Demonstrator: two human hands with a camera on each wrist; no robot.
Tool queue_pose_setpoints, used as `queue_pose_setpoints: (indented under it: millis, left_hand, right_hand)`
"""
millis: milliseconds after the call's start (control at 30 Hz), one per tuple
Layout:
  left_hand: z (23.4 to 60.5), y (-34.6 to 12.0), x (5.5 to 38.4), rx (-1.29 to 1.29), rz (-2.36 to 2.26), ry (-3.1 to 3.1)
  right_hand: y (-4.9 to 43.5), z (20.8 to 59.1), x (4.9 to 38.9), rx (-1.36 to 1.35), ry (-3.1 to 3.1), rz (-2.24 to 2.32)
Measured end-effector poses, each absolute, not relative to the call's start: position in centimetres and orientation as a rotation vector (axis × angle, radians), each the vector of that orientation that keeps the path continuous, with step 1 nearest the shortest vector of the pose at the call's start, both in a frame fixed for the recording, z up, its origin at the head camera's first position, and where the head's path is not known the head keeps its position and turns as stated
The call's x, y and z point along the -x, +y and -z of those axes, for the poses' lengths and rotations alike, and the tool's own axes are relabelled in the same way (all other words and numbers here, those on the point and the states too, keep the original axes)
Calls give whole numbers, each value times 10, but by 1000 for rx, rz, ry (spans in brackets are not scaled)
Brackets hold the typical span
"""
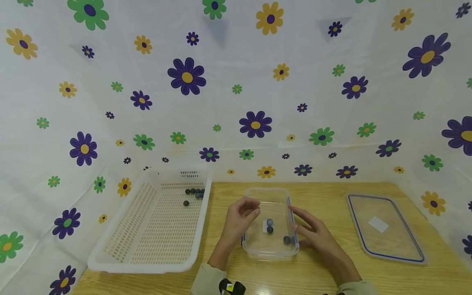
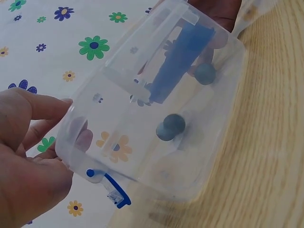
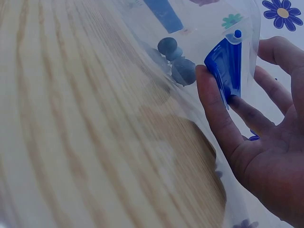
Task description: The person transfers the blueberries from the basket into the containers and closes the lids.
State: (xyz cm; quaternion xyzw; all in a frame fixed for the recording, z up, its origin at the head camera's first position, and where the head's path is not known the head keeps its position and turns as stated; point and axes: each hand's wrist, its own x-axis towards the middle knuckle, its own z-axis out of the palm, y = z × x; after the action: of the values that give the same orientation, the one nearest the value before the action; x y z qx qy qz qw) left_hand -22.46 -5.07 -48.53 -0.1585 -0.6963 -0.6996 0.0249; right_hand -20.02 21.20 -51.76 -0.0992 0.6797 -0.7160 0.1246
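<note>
A clear plastic food container (image 1: 271,250) with blue latches stands on the table and holds several blueberries (image 1: 287,240). My left hand (image 1: 237,217) is over its left rim, fingers loosely curved, thumb and index tips apart with nothing showing between them. In the left wrist view one fingertip (image 2: 83,137) shows through the clear plastic, and a latch (image 2: 114,187) hangs loose close by. Along the right side my right hand (image 1: 318,233) has its fingers spread, and in the right wrist view its fingertips touch a blue latch (image 3: 225,66).
On the left, a white perforated basket (image 1: 147,268) has more blueberries (image 1: 186,203) in its far right part. A clear lid (image 1: 394,241) with a blue seal lies at the right of the wooden table (image 1: 321,196). Flowered cloth (image 1: 228,102) hangs behind.
</note>
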Motion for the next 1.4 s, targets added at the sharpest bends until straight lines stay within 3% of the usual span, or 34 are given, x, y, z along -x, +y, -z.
queue_pose_setpoints:
  millis: [433, 800, 1133, 1400]
  left_hand:
    - [475, -54, 219, 599, 2138, -2190]
    - [408, -76, 196, 787, 1986, -2342]
    - [351, -137, 206, 758, 1682, -2481]
    - [362, -190, 232, 632, 1632, -2483]
  right_hand:
    - [212, 514, 201, 263, 1967, 2083]
    - [207, 515, 202, 311, 1981, 2088]
    - [209, 513, 203, 288, 1984, 2084]
    - [212, 515, 200, 267, 1996, 2072]
